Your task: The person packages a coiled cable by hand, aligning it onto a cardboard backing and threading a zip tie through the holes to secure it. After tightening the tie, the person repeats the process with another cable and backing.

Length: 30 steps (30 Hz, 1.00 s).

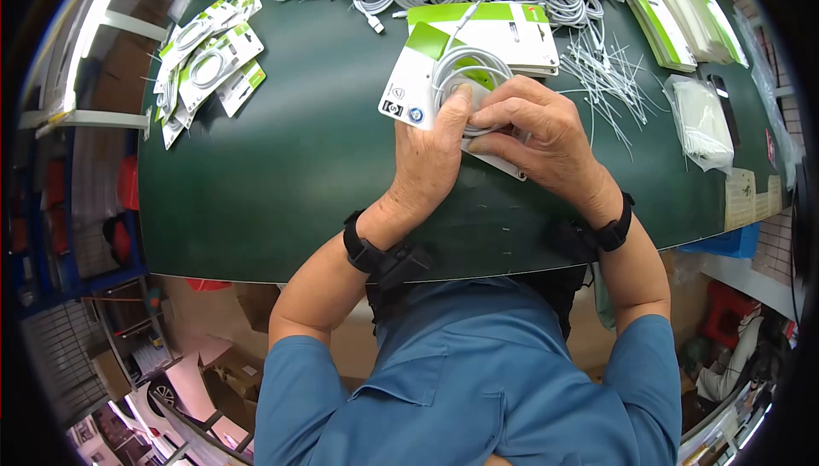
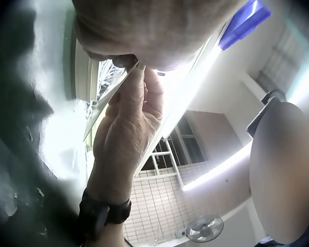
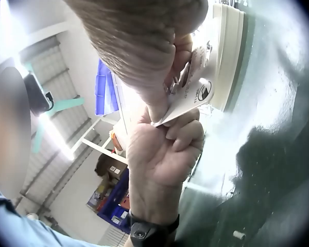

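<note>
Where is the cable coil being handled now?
In the head view, the cable coil is at upper centre, against a card between the left hand and right hand, near stacked cards.

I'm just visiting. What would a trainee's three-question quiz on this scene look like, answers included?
1. What is held with the card in the left grip: A) a cup, B) a coiled cable, or C) scissors?
2. True or false: loose white ties lie scattered on the green table.
3. Fill in: In the head view, the pile of carded cables is on the picture's ____ side.

Key: 1. B; 2. True; 3. left.
</note>
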Each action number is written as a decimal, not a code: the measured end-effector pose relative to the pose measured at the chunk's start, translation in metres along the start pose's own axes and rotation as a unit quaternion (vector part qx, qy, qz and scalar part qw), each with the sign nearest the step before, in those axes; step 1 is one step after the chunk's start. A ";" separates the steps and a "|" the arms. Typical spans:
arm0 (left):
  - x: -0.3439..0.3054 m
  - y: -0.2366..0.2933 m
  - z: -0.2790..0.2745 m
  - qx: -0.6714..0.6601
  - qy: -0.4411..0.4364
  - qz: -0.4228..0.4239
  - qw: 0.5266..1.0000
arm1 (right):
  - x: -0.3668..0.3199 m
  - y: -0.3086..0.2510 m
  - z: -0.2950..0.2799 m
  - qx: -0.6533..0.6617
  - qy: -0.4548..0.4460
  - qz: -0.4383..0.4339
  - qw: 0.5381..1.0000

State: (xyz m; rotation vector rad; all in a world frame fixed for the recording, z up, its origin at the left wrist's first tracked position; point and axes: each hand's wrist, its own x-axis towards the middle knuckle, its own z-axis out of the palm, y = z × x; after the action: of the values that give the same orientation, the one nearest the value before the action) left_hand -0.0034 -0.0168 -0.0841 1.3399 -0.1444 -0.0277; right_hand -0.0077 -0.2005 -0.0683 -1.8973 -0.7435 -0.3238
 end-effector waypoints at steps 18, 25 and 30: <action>0.001 0.023 -0.018 -0.097 -0.064 -0.177 0.977 | 0.002 -0.001 0.003 0.039 -0.026 0.039 0.998; -0.003 0.009 -0.013 -0.061 -0.031 -0.149 0.987 | 0.003 -0.002 0.003 0.004 -0.022 0.003 1.000; -0.002 0.004 -0.009 -0.030 -0.011 -0.100 0.994 | 0.003 -0.005 0.001 -0.030 -0.017 -0.015 0.999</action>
State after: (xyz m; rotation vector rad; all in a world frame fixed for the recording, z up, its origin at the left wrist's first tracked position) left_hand -0.0048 -0.0071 -0.0826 1.2909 -0.0274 -0.2151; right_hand -0.0084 -0.1971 -0.0639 -1.9542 -0.7931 -0.3354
